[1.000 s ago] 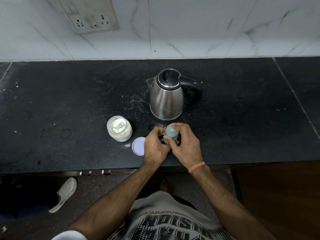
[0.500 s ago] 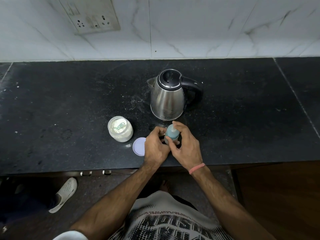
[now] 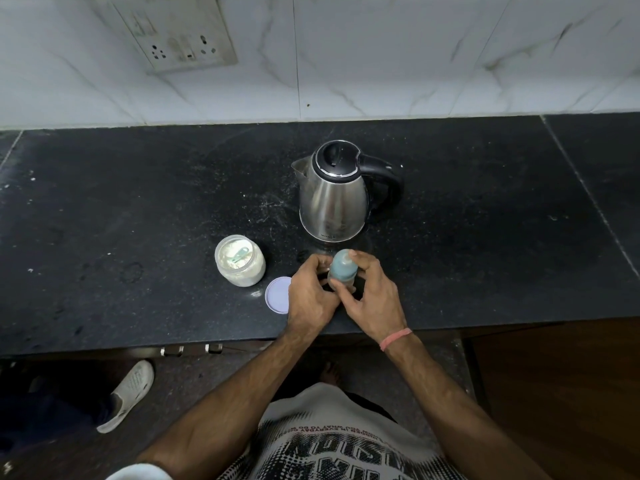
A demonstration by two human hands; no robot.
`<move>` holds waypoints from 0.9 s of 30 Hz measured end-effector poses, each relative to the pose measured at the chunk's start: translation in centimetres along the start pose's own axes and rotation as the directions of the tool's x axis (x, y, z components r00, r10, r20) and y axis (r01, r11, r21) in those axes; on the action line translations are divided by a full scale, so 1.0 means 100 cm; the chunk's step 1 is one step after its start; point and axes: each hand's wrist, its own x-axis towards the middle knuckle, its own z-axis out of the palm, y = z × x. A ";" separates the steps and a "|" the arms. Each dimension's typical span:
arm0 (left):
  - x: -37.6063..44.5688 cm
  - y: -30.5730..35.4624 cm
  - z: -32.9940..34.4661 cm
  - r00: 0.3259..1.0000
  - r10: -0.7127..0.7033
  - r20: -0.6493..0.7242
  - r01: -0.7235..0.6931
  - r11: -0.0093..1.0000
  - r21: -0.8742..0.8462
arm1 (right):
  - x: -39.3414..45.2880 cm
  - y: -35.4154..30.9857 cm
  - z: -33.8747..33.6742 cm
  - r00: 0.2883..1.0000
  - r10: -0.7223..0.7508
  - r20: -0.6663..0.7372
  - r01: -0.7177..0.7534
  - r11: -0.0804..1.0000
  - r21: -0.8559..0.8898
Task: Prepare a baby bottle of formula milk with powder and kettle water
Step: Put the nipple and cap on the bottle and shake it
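Note:
A baby bottle (image 3: pixel 341 270) with a teal cap stands on the black counter (image 3: pixel 138 220), just in front of the steel kettle (image 3: pixel 334 199). My left hand (image 3: pixel 310 294) grips the bottle's body from the left. From the right, my right hand (image 3: pixel 369 292) holds the teal cap with fingers curled round it. An open jar of white powder (image 3: pixel 240 259) with a green scoop inside sits to the left. Its lilac lid (image 3: pixel 278 294) lies flat beside my left hand.
A wall socket plate (image 3: pixel 180 32) is on the marble wall at the back left. The counter's front edge runs just under my wrists. Below it, a grey shoe (image 3: pixel 130 394) lies on the floor at the left.
My right hand's fingers have shifted round the teal cap, and my thumb has moved lower on it. The bottle stays in the same spot.

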 end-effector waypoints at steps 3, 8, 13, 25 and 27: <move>0.001 -0.002 -0.004 0.999 0.035 0.032 -0.036 0.999 0.014 | -0.007 0.010 0.001 0.997 -0.030 0.076 0.033 0.999 -0.033; 0.005 0.003 -0.013 0.991 0.082 0.105 -0.085 0.996 0.025 | -0.008 0.011 0.002 0.994 -0.038 0.100 0.042 0.998 -0.043; 0.008 0.005 -0.029 0.967 0.057 0.246 -0.055 0.998 -0.016 | -0.009 0.013 0.005 0.996 -0.028 0.088 0.037 0.994 -0.105; 0.012 0.017 -0.038 0.955 -0.028 0.295 0.085 0.980 -0.181 | 0.007 0.003 0.009 0.986 -0.058 0.158 0.070 0.995 -0.074; 0.008 0.027 -0.042 0.951 0.000 0.310 0.081 0.966 -0.247 | 0.006 -0.001 0.004 0.992 -0.053 0.111 0.059 0.997 -0.051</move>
